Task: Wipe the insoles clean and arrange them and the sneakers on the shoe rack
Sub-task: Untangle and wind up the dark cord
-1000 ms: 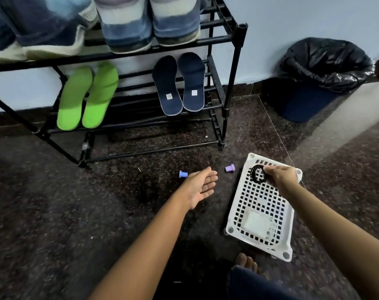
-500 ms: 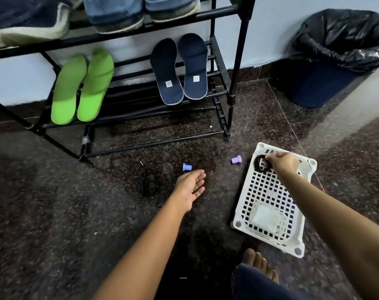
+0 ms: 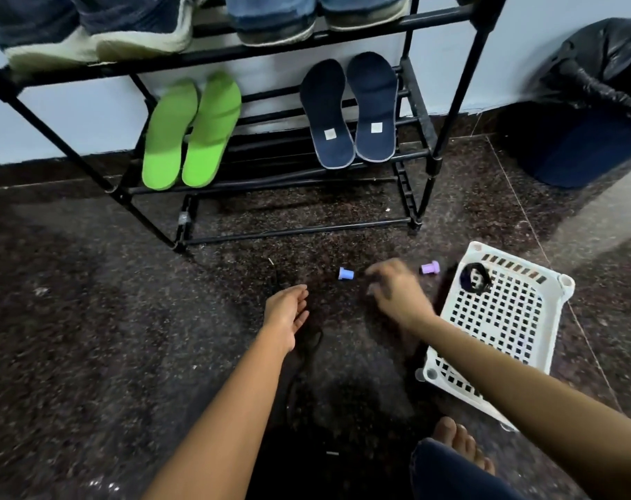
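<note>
1. Already shelved, the green insoles (image 3: 191, 131) and navy insoles (image 3: 350, 113) lie on the shoe rack's (image 3: 299, 231) lower shelf, with the sneakers (image 3: 90, 34) above.
2. Both pairs lie far from the hands, long axes running near to far. Green sits left, nearer the left hand (image 3: 287, 319).
3. That hand lies palm up, relaxed and empty. The right hand (image 3: 397, 290), blurred, fingers loosely bent and apparently empty, hovers beside a blue peg (image 3: 345, 273).

Insoles (image 3: 166, 138) on rack (image 3: 296, 232), apparently sneakers (image 3: 137, 34) above, basket (image 3: 559, 326) right
</note>
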Demonstrator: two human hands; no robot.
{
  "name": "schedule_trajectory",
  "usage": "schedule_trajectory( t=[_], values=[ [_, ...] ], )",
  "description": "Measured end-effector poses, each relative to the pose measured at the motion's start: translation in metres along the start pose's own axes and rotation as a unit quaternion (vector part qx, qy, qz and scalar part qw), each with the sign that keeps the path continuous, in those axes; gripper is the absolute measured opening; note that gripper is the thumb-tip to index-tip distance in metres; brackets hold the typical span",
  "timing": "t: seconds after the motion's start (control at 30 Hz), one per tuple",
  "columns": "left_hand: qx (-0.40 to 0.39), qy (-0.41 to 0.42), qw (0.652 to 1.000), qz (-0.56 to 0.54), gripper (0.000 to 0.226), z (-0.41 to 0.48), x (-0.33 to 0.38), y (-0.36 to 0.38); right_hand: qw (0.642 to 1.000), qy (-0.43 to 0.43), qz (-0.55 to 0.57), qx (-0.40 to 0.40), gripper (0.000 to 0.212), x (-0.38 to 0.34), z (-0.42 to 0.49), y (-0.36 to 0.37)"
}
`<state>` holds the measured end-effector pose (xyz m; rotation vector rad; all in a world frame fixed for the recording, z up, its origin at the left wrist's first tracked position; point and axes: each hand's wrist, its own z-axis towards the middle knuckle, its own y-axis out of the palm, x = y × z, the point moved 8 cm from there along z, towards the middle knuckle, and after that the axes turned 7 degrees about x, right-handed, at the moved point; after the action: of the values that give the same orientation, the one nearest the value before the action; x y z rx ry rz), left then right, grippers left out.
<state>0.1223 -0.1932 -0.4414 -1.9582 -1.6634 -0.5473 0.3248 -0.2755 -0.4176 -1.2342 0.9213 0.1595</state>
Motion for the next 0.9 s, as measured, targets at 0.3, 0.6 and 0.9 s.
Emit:
schedule_trajectory(
  t=[0.3, 0.6, 0.9],
  values=[
    [0.064, -0.002, 0.998, -0.017, 0.020, 0.027, -0.006, -0.087, 0.885, -0.146, -0.261, -0.358, 0.055, -0.072, -0.047, 0.146],
    [0.057, 0.000, 0.998, -0.031, 0.022, 0.029, 0.002, -0.112, 0.890, -0.138, -0.260, -0.349, 0.020, -0.081, -0.040, 0.142],
    [0.002, 0.124, 0.992, -0.028, 0.021, -0.045, 0.100, -0.105, 0.968, -0.149, -0.008, -0.202, 0.023, -0.213, 0.016, 0.031]
  ],
)
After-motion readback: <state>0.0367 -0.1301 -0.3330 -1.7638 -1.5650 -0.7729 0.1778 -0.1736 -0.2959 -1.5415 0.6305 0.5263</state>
